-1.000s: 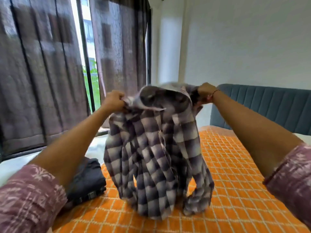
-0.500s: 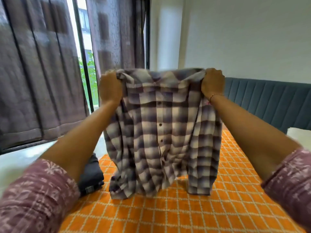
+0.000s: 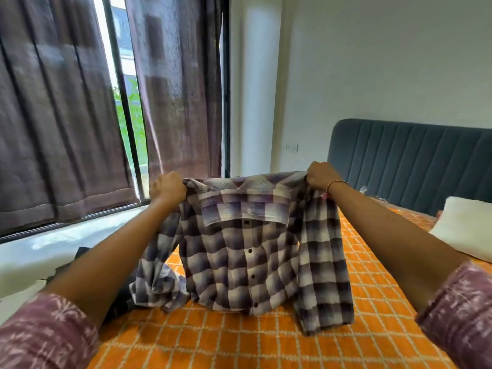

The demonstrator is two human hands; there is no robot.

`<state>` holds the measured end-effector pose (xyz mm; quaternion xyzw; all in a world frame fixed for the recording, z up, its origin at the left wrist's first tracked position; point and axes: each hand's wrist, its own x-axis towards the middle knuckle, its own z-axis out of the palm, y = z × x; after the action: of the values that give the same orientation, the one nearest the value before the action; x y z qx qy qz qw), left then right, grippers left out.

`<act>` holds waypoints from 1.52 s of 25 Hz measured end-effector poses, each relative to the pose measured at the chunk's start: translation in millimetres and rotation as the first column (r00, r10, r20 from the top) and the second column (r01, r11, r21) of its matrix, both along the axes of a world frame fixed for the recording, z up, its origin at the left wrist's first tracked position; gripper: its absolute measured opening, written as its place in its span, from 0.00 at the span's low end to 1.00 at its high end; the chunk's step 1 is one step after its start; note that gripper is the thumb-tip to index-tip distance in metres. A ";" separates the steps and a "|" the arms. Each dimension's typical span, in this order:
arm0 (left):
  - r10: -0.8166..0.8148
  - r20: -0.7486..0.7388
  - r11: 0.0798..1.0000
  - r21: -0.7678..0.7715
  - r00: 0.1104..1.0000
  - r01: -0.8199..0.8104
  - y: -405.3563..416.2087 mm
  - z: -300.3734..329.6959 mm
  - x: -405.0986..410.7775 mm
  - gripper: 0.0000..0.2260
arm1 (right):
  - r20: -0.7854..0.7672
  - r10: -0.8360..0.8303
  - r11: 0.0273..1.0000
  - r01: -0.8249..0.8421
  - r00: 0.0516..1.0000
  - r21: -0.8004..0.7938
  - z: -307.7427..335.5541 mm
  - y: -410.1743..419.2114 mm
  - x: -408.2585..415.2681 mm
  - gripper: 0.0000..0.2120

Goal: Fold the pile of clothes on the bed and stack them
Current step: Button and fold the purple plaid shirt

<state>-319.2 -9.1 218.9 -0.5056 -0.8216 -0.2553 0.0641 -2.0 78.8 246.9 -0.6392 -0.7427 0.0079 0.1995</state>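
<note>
1. The plaid shirt hangs from its 2 shoulders: the left hand grips one, the right hand grips the other, fingers curled into the cloth.
2. Its long axis runs downward from both grips toward the person; neither hand is clearly nearer to the hem.
3. The hem and sleeves already touch the orange bedspread, so it looks ready for laying flat.
4. A dark garment lies left; a headboard and curtains stand beyond.

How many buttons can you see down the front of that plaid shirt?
4 dark buttons on the plaid shirt: one just under the folded-over collar, one mid-chest, one lower, one near the hem. The collar may hide more.
</note>
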 end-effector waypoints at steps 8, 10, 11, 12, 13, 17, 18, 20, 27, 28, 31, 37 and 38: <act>-0.282 0.916 0.933 0.192 0.286 0.305 63.9 -78.2 -14.3 0.17 | -0.724 -0.201 0.740 -0.381 0.660 -0.554 -55.6 87.8 -25.6 0.15; -0.260 0.905 0.956 0.193 0.336 0.220 107.9 -74.4 -23.7 0.15 | -0.714 -0.246 0.822 -0.249 0.655 -0.512 -64.5 140.1 -40.3 0.12; -0.291 0.855 0.956 0.241 0.429 0.169 135.8 -57.3 -32.8 0.13 | -0.706 -0.212 0.886 -0.171 0.676 -0.430 -56.7 173.0 -47.6 0.11; -0.356 0.769 0.934 0.313 0.532 0.172 164.6 -30.7 -42.5 0.13 | -0.701 -0.154 0.943 -0.107 0.696 -0.314 -38.3 201.0 -58.2 0.12; -0.416 0.659 0.904 0.371 0.626 0.210 189.0 -1.3 -50.1 0.14 | -0.719 -0.092 0.976 -0.083 0.689 -0.204 -12.9 220.2 -67.2 0.15; -0.369 0.184 0.861 0.438 0.911 0.260 242.8 80.5 -55.4 0.20 | -0.695 0.073 0.978 0.086 0.716 0.192 81.6 239.0 -75.1 0.22; -0.352 0.107 0.844 0.467 0.930 0.266 246.5 87.3 -52.3 0.23 | -0.672 0.128 0.949 0.106 0.729 0.296 91.9 238.9 -73.2 0.24; -0.306 0.029 0.835 0.487 0.952 0.254 242.8 80.7 -49.6 0.25 | -0.634 0.242 0.898 0.077 0.735 0.433 92.4 237.0 -68.1 0.28; -0.351 -0.099 0.837 0.412 0.931 0.360 176.8 -90.0 -48.6 0.26 | -0.309 0.204 0.809 0.017 0.929 0.588 -71.9 179.7 -17.9 0.17; -0.370 -0.083 0.866 0.331 0.925 0.376 160.1 -129.7 -49.7 0.27 | -0.297 0.210 0.860 -0.031 0.932 0.510 -115.1 157.6 -11.0 0.18; -0.436 -0.091 0.892 0.091 0.896 0.443 104.8 -224.3 -48.2 0.27 | -0.264 0.222 0.954 -0.153 0.939 0.257 -229.6 98.5 7.8 0.27; -0.415 0.163 0.881 -0.174 0.895 0.440 5.9 -349.8 -31.7 0.26 | -0.170 0.120 0.981 -0.143 0.978 -0.131 -366.1 -11.1 32.5 0.22; -0.408 0.250 0.876 -0.164 0.878 0.454 -5.1 -357.4 -25.4 0.24 | -0.143 0.137 0.973 -0.160 0.980 -0.165 -370.4 -20.6 35.8 0.22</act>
<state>-344.6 -14.2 -138.5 -0.6512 -0.7124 -0.2230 -0.1367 33.7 58.2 -123.5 -0.5949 -0.7702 0.1302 0.1896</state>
